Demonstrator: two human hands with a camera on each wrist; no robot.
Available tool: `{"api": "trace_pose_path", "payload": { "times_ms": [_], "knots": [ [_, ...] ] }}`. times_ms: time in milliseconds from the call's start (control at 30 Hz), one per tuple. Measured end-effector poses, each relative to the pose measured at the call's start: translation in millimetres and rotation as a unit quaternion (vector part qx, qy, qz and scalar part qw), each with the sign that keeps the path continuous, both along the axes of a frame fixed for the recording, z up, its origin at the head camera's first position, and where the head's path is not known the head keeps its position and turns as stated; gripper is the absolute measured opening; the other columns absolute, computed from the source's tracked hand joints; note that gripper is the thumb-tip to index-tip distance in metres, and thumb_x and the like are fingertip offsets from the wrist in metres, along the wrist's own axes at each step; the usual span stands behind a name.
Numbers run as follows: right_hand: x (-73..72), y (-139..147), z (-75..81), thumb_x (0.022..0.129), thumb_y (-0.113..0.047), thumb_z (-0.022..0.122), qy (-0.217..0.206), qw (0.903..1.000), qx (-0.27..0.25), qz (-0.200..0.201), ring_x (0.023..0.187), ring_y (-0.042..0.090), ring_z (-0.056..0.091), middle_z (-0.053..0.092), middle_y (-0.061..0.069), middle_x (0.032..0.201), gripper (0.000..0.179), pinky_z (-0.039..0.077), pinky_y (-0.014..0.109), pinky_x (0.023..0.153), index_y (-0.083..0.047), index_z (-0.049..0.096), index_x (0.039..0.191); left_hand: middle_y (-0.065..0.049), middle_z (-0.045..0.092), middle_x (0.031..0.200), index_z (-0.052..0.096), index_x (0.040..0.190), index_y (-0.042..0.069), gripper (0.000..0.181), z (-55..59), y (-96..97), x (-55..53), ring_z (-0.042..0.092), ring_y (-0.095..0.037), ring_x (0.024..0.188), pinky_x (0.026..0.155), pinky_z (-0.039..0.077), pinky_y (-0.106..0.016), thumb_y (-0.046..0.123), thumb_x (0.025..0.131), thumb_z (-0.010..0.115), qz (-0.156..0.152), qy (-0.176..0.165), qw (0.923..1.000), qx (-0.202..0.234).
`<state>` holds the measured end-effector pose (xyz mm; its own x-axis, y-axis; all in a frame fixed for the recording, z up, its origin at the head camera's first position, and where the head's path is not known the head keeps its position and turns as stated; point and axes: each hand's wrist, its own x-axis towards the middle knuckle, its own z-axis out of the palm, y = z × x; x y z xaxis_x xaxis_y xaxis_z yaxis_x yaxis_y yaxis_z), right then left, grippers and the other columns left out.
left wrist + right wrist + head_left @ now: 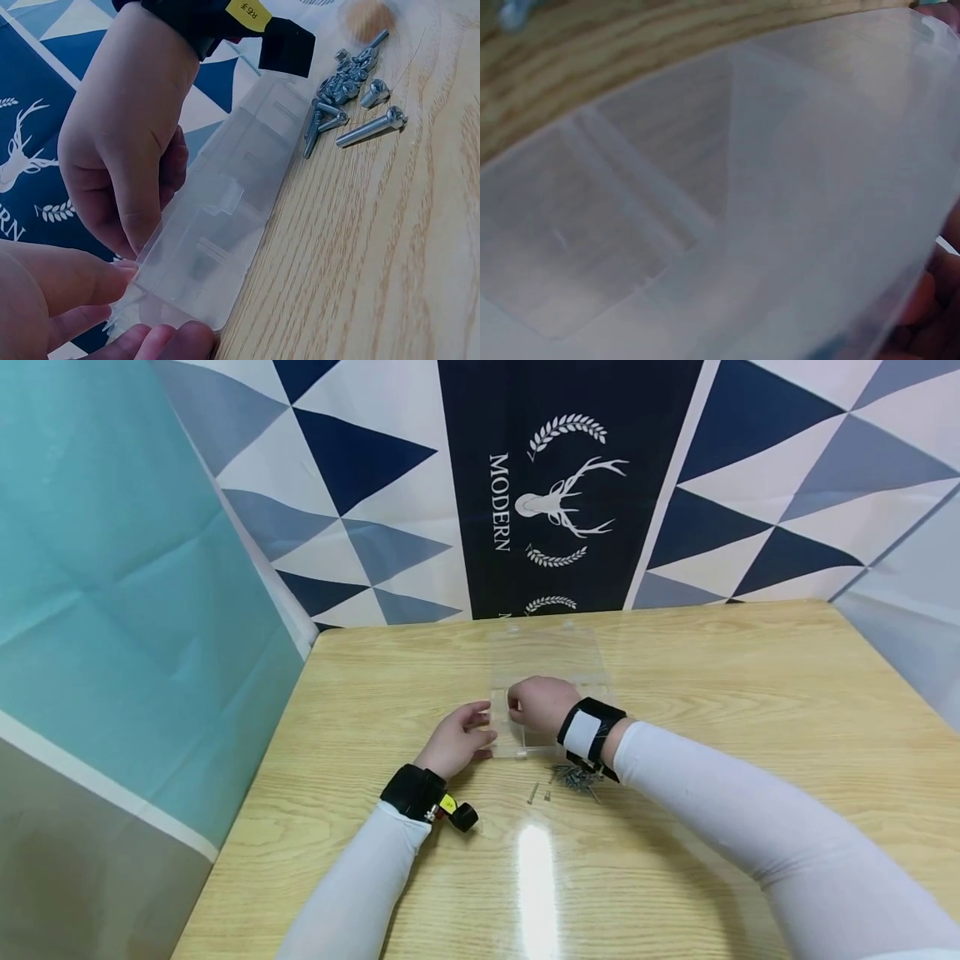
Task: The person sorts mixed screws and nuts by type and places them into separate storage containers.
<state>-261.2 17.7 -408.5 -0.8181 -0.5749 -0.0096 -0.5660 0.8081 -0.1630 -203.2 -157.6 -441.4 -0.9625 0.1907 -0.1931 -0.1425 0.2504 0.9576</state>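
A clear plastic compartment box [507,739] lies on the table with its lid [547,652] open toward the back. My left hand [459,739] holds the box's left end, thumb and fingers around the corner. Over the left compartments is my right hand [546,703], fingers curled and pointing down. Its fingertips dip behind the front wall in the left wrist view, so I cannot tell whether they hold anything. A heap of silver screws [346,84] sits in front of the box. Beside it lie a long screw [371,127] and a short one [375,93].
The wooden table [375,685] extends around the box on both sides. Behind it hangs a patterned cloth [555,485] with a deer head print. A teal curtain [135,593] stands along the left side.
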Motion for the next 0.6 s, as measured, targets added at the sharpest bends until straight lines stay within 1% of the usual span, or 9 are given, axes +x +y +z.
{"api": "trace_pose_path", "payload": {
  "times_ms": [200, 333, 433, 600],
  "knots": [
    [4.8, 5.0, -0.4, 0.092, -0.021, 0.063, 0.004, 0.9998, -0.020, 0.002, 0.061, 0.013, 0.056, 0.070, 0.000, 0.079, 0.013, 0.052, 0.032, 0.054, -0.012, 0.073, 0.090, -0.018, 0.052, 0.133, 0.041, 0.145, 0.004, 0.054, -1.4, 0.7, -0.5, 0.058, -0.023, 0.104, 0.079, 0.060, -0.035, 0.003, 0.095, 0.061, 0.001, -0.001, 1.0000, -0.001],
    [11.6, 12.4, -0.1, 0.093, -0.021, 0.062, 0.019, 0.9988, -0.043, 0.012, 0.060, 0.011, 0.055, 0.069, -0.001, 0.079, 0.014, 0.052, 0.031, 0.053, -0.013, 0.074, 0.091, -0.018, 0.052, 0.132, 0.042, 0.145, 0.005, 0.053, -1.3, 1.0, 0.4, 0.058, -0.023, 0.103, 0.079, 0.060, -0.035, 0.003, 0.095, 0.060, 0.003, 0.000, 1.0000, -0.002],
    [21.4, 20.8, 0.6, 0.093, -0.019, 0.061, 0.037, 0.9970, -0.058, 0.036, 0.059, 0.009, 0.054, 0.068, -0.002, 0.078, 0.013, 0.051, 0.030, 0.052, -0.014, 0.073, 0.090, -0.018, 0.052, 0.132, 0.042, 0.145, 0.005, 0.053, -1.7, 1.1, 0.9, 0.058, -0.023, 0.103, 0.078, 0.060, -0.035, 0.002, 0.095, 0.060, 0.003, 0.003, 1.0000, -0.005],
    [44.4, 33.5, 0.8, 0.091, -0.018, 0.064, 0.070, 0.9912, -0.061, 0.095, 0.057, 0.005, 0.051, 0.064, -0.005, 0.075, 0.010, 0.050, 0.027, 0.050, -0.017, 0.071, 0.085, -0.019, 0.050, 0.134, 0.041, 0.145, 0.006, 0.054, -1.1, 1.0, 1.6, 0.059, -0.024, 0.102, 0.079, 0.060, -0.036, 0.004, 0.095, 0.060, 0.001, 0.003, 0.9999, -0.010]
  ]
}}
